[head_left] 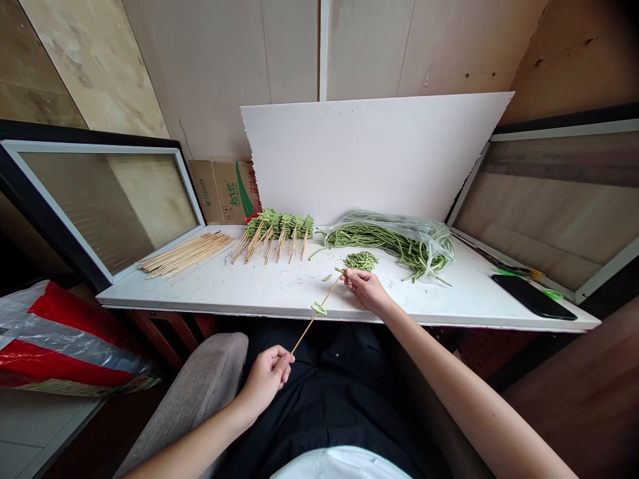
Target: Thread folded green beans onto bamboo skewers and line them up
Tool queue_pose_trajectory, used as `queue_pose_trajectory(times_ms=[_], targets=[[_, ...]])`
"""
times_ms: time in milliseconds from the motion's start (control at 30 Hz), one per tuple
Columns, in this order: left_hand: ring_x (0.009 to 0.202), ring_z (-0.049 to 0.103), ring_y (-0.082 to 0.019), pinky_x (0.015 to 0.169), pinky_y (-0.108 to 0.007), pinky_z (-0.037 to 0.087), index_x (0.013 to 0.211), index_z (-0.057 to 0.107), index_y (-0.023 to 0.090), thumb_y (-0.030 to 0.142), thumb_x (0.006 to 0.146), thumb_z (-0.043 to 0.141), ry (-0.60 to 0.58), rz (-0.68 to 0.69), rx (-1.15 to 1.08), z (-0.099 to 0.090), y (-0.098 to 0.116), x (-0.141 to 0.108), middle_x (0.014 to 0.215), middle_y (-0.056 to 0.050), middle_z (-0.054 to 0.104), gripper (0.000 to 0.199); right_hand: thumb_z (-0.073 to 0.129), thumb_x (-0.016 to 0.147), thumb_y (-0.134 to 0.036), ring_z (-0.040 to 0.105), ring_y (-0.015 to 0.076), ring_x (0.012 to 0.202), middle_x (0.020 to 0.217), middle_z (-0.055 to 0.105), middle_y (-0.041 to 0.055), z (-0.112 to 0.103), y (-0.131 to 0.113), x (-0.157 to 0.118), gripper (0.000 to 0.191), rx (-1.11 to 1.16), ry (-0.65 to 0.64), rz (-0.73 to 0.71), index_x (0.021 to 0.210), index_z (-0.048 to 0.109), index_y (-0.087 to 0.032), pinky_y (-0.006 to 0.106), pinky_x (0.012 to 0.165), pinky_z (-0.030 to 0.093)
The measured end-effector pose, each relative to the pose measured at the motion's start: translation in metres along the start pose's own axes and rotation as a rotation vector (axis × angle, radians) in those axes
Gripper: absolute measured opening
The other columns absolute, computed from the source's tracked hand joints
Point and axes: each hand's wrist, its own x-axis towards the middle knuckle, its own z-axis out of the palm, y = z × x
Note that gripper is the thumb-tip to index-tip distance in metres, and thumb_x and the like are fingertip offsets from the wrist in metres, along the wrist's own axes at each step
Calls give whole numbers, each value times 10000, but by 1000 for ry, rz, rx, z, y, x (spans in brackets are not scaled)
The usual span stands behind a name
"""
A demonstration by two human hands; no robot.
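Note:
My left hand (269, 374) is closed round the lower end of a bamboo skewer (304, 332), which slants up and away over the table's front edge. Partway along it sit threaded green bean pieces (319, 309). At the skewer's far tip, my right hand (367, 287) pinches another short bean piece (340, 271); whether the tip has pierced it I cannot tell. A loose cut piece (327, 277) lies just left of those fingers. Behind them is a small heap of cut beans (361, 261).
Bare skewers (187, 254) lie at the left of the white table (249, 289), beside stacked bean skewers (279, 225). A clear bag of long beans (389, 236) lies behind. A black phone (533, 297) and scissors (499, 263) are at right; a carton (224, 189) stands back left.

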Motion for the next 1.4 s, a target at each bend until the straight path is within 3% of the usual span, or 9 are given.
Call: queue_pose_trajectory(times_ms=[1400], targets=[[491,363,-90,488,-213,236,822,609,182,747,789,692,32,4,58,-1,0,-2,552,54,485,572,938,682,-590,578,162,707,779,735,38,-1,4,2,398,-71,-11,-47,804,829,-227,318,711,479]])
